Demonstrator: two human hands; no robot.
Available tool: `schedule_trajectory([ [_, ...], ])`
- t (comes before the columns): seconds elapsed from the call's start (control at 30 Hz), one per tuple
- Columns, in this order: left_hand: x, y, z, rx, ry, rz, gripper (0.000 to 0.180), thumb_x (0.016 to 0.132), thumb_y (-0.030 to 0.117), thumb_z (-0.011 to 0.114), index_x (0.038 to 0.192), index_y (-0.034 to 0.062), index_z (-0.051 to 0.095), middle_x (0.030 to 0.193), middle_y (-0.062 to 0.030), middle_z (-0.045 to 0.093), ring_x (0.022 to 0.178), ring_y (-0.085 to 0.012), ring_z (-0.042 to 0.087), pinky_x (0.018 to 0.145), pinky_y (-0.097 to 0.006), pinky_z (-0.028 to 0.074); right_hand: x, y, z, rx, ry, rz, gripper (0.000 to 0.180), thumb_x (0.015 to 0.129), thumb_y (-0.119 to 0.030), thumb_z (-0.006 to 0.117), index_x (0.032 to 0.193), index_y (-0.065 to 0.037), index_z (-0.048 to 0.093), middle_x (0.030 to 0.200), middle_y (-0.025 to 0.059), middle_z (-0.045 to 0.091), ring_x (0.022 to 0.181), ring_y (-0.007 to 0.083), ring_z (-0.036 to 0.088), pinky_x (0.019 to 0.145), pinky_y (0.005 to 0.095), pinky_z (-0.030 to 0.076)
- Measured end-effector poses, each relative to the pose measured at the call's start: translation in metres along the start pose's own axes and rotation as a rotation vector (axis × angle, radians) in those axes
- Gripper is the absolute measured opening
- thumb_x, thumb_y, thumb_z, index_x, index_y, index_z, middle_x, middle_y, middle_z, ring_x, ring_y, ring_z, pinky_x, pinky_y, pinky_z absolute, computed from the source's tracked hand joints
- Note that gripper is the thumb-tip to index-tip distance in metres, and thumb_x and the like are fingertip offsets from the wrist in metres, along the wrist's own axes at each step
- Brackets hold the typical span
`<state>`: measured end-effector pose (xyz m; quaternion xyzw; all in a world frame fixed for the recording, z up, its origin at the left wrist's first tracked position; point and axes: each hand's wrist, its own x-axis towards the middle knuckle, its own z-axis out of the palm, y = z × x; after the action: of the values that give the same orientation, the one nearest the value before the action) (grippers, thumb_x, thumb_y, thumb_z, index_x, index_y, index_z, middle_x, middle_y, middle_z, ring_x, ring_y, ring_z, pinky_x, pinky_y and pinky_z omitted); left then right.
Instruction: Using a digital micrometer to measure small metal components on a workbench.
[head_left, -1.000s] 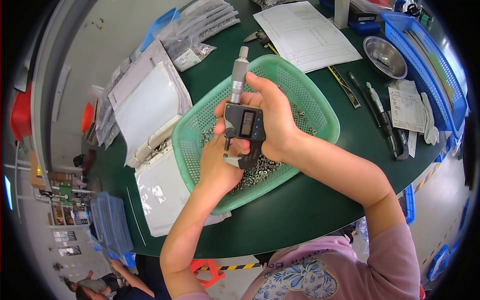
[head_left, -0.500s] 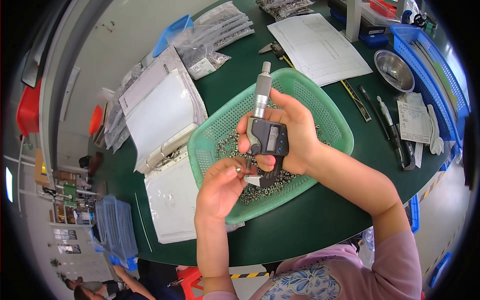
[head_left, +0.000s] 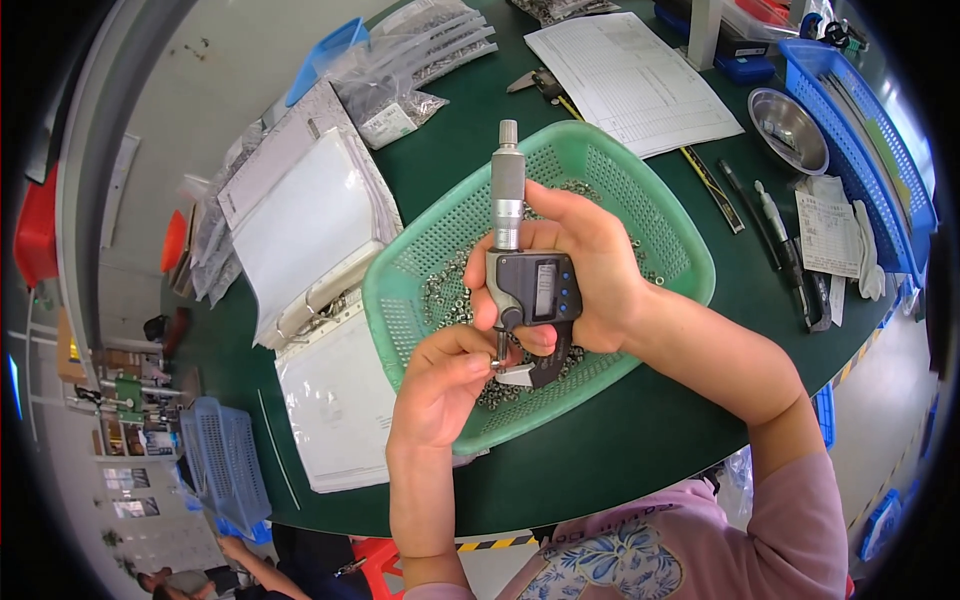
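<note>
My right hand (head_left: 590,270) is closed around a digital micrometer (head_left: 540,285), its barrel pointing up and its curved frame at the bottom. Thumb and finger of my left hand (head_left: 440,385) pinch a small metal part (head_left: 496,365) by the micrometer's measuring gap; whether both jaws touch it I cannot tell. Both hands are over a green perforated basket (head_left: 665,215). Many small shiny metal parts (head_left: 440,295), nut-like in shape, lie in the basket, partly hidden by my hands.
An open ring binder (head_left: 310,240) lies left of the basket. Behind are bagged parts (head_left: 400,115), a caliper (head_left: 545,85) and a paper form (head_left: 635,85). On the right are a metal bowl (head_left: 790,130), pen-like tools (head_left: 770,220), a glove (head_left: 868,255) and a blue basket (head_left: 850,140).
My left hand has brought the small part from beside the micrometer in to its measuring gap. The micrometer has tilted more upright and sits slightly further left in view.
</note>
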<state>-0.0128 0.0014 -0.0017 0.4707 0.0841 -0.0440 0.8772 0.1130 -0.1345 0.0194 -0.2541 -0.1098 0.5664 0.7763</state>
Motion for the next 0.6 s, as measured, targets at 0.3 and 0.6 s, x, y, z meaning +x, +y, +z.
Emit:
schedule_trajectory([
  [0.3,-0.0001,0.0001,-0.0004,0.035,0.008,-0.004,0.009,0.075,0.006,0.055,0.076,-0.0017,0.057,0.08,-0.0095,0.057,0.083,-0.0195,0.053,0.081,-0.033,0.04,-0.0003,0.0006,0.0012,-0.053,0.01,-0.017,0.063,0.08,-0.058,0.033,0.08,0.001,0.054,0.066,0.0147,0.059,0.04,0.0162,0.048,0.034,0.0233,0.037],
  [0.6,-0.0024,-0.0006,0.0034,0.088,-0.026,0.039,0.015,0.076,0.011,0.054,0.085,-0.0003,0.055,0.088,-0.0103,0.058,0.088,-0.0214,0.055,0.084,-0.034,0.039,-0.0028,0.0018,0.0026,-0.092,0.023,-0.041,0.063,0.08,-0.059,0.035,0.078,0.001,0.055,0.065,0.0134,0.06,0.038,0.0154,0.047,0.035,0.023,0.037],
])
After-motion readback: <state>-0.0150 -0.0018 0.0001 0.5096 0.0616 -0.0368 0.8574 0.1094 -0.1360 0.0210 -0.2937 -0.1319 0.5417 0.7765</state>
